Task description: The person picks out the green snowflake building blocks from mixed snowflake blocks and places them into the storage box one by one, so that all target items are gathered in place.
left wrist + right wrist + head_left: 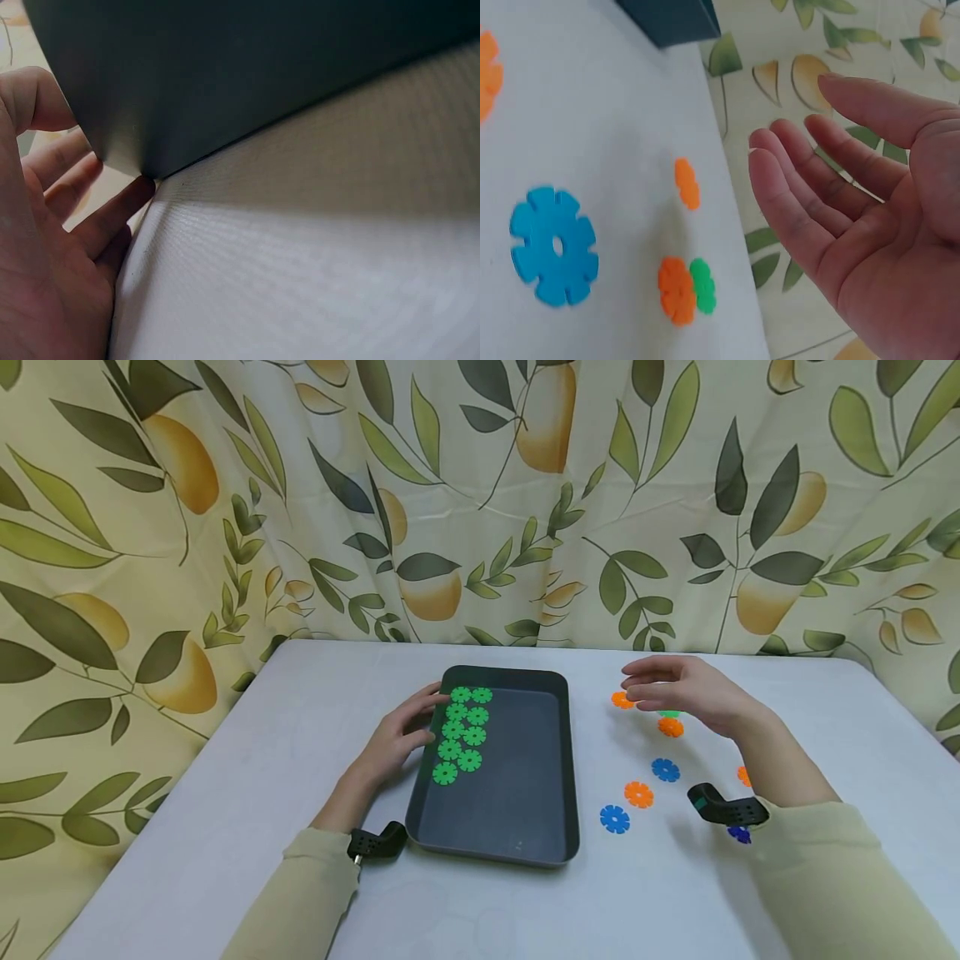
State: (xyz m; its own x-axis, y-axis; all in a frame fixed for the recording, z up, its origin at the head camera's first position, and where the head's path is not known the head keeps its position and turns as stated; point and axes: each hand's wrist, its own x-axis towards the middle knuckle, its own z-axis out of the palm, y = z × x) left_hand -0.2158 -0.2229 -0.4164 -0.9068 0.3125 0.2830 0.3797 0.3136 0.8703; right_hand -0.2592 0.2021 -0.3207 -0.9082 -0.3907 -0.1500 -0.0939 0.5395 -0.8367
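Observation:
My left hand (392, 737) rests along the left side of a dark grey tray (525, 777), its fingertips at the rim. In the left wrist view those fingers (120, 206) touch the tray's outer wall (247, 67). Inside the tray, several green notched discs (474, 736) lie in two columns down the left side. Over the far right of the table, my right hand (693, 692) hovers with nothing in it, fingers loosely bent. Below it are an orange notched disc (678, 291) and a green notched disc (703, 286), overlapping, with another orange disc (687, 183) close by.
Right of the tray, blue notched discs (615, 819) and an orange one (639, 794) lie scattered on the white table (480, 910). A dark blue piece (739, 834) shows partly under my right wrist. Behind the table hangs a fruit-patterned curtain (480, 527).

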